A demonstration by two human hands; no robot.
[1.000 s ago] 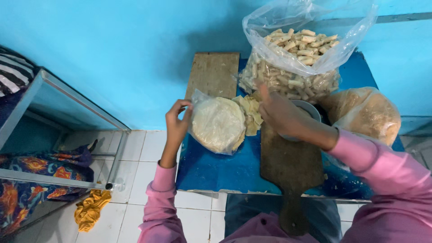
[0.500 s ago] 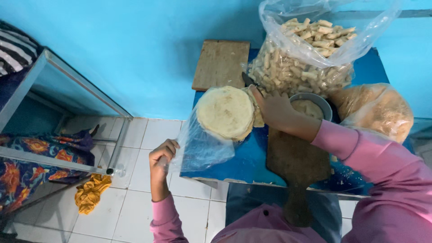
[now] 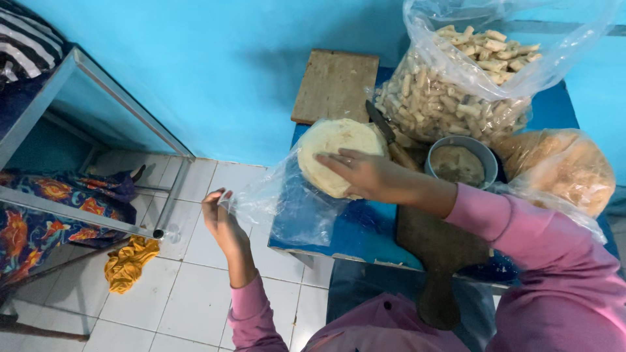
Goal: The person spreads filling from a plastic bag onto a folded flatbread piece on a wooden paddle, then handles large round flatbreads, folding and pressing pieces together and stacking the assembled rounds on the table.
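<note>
Nearest the camera, the left hand (image 3: 222,218) is raised over the white tiled floor (image 3: 176,287), fingers pinched shut on the edge of a clear plastic bag (image 3: 287,205), which stretches from that grip up to the tabletop (image 3: 352,228). The right hand (image 3: 365,173) reaches across in a pink sleeve (image 3: 521,241), fingers spread and curled over the top of a stack of pale round flatbreads (image 3: 332,153), gripping it at the mouth of the bag, above the blue tabletop's left edge. How much of the stack sits inside the plastic is hard to make out.

Under the right forearm lies a dark wooden paddle board (image 3: 440,251), its handle hanging over the near edge; the arm hides part of it. Just beyond the hand stands a grey bowl (image 3: 463,163) of brownish paste, and a knife (image 3: 391,137) lies beside the flatbreads, its tip covered by them. To the right sits a bag of golden fried pieces (image 3: 564,166), blurred through the plastic. Farther back are a large open bag of pale rolled sticks (image 3: 456,85), cut off at the top, and a worn wooden block (image 3: 336,85) against the blue wall.
</note>
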